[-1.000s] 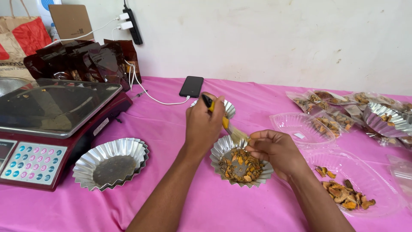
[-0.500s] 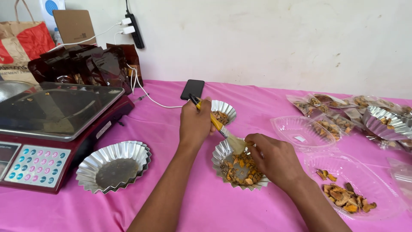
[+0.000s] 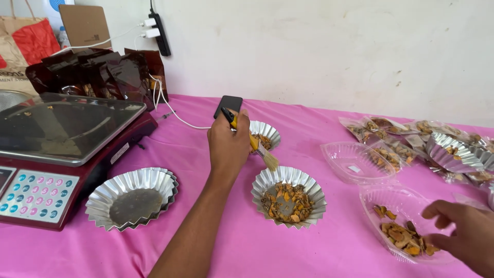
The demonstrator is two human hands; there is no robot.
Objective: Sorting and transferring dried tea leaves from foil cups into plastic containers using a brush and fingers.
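Note:
My left hand [image 3: 228,145] grips a small brush with a yellow and black handle [image 3: 251,141], its bristles hanging over the far rim of a fluted foil cup [image 3: 288,195] filled with orange-brown dried pieces. My right hand [image 3: 460,231] is at the lower right, fingers spread, reaching into a clear plastic tray [image 3: 406,226] that holds more of the dried pieces. A second foil cup with some pieces [image 3: 264,133] sits just behind my left hand.
A red weighing scale with a steel platter [image 3: 62,149] stands at the left, a stack of bare foil cups [image 3: 131,197] in front of it. Dark pouches [image 3: 98,72], a phone [image 3: 228,105] on a charger cable, another clear tray [image 3: 356,161] and filled packets [image 3: 411,139] lie on the pink cloth.
My right hand has left the filled foil cup and moved right to the clear tray of pieces. My left hand still holds the brush over the cup.

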